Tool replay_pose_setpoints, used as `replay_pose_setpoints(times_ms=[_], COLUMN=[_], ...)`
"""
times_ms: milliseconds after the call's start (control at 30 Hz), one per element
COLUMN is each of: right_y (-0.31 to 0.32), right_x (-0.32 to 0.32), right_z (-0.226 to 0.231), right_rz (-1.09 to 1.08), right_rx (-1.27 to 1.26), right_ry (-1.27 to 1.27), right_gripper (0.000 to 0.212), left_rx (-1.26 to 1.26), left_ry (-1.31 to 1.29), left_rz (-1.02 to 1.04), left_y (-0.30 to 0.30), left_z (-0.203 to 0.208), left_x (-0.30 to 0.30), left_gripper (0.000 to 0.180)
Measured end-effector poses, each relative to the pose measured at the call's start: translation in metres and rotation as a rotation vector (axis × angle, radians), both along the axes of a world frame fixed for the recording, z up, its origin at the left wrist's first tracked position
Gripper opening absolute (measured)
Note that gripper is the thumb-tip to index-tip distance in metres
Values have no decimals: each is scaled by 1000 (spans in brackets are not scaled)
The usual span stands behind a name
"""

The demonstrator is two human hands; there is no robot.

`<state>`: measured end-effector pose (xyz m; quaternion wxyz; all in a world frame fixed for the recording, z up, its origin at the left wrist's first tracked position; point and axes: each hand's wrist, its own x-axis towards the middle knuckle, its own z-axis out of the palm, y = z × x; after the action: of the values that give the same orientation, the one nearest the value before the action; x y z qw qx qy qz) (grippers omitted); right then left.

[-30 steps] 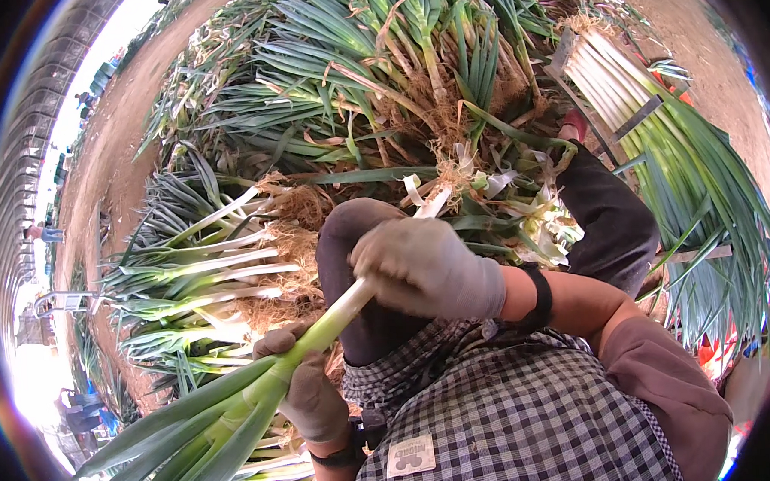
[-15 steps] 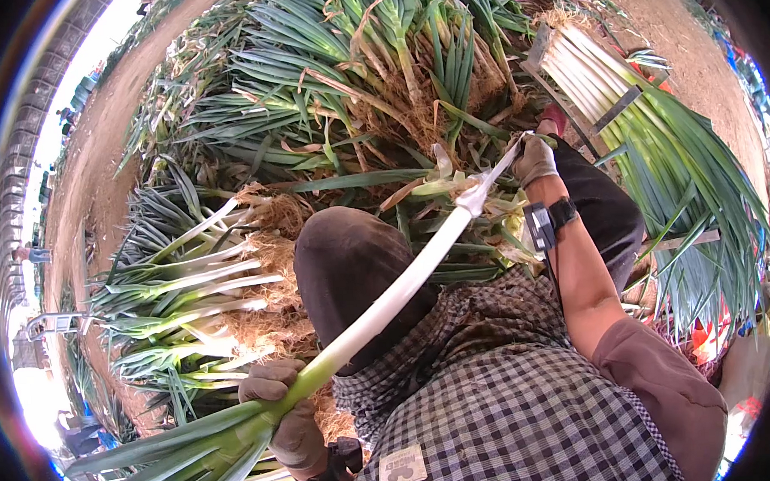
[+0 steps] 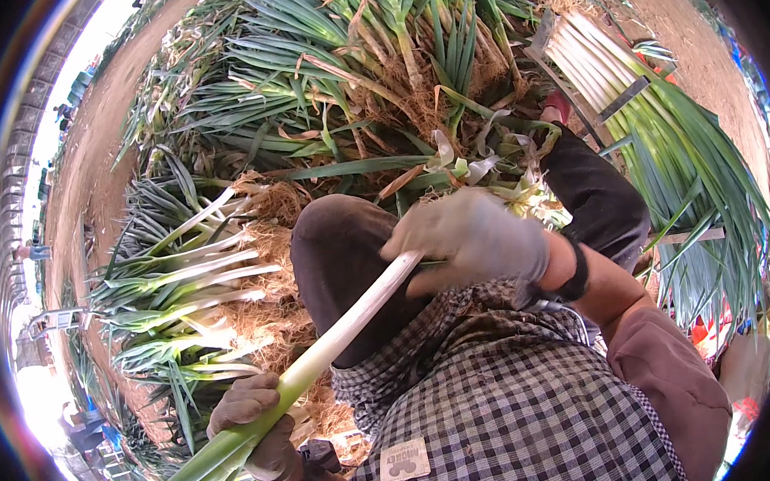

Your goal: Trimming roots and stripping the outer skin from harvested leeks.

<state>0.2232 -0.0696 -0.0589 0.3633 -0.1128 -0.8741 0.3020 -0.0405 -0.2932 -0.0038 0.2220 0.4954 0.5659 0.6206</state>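
Observation:
A thick long green onion (image 3: 321,353) slants across my lap, its white end up toward the middle and its leaves running off the lower left. My left hand (image 3: 257,425), in a grey glove, is closed round the green part just below the leaves. At the white end, my gloved right hand (image 3: 475,241) closes on the stalk, hiding its tip; the back of this hand is smeared by motion. Pale peelings (image 3: 459,170) lie on the ground just beyond my right hand.
Untrimmed green onions (image 3: 403,59) with roots are heaped ahead. A row of rooted onions (image 3: 201,270) lies at my left. At the right, a metal rack (image 3: 624,99) holds a bundle of clean onions (image 3: 681,141). My bent knee (image 3: 338,242) stands between.
My right hand has come back from a strip of skin pulled off the white end and now grips the stalk. The strip no longer hangs from the onion. My left hand has shifted slightly down-left.

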Motion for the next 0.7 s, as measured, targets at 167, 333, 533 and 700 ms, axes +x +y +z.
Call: replay_pose_setpoints(times_ms=[167, 333, 533, 700], right_y=[-35, -43, -64, -24], right_x=[-32, -37, -46, -39], right_z=[-6, -8, -10, -29], right_rz=[9, 17, -198, -412], right_rx=[273, 380, 575, 374], right_ry=[-290, -348, -454, -440], right_gripper=[12, 15, 13, 17], left_rx=[21, 13, 72, 84], left_ry=[-95, -516, -702, -616], left_rz=[67, 115, 118, 26], left_y=[-4, -11, -20, -18], left_z=[5, -4, -26, -21], left_x=[4, 20, 15, 14], left_gripper=[52, 62, 39, 38])
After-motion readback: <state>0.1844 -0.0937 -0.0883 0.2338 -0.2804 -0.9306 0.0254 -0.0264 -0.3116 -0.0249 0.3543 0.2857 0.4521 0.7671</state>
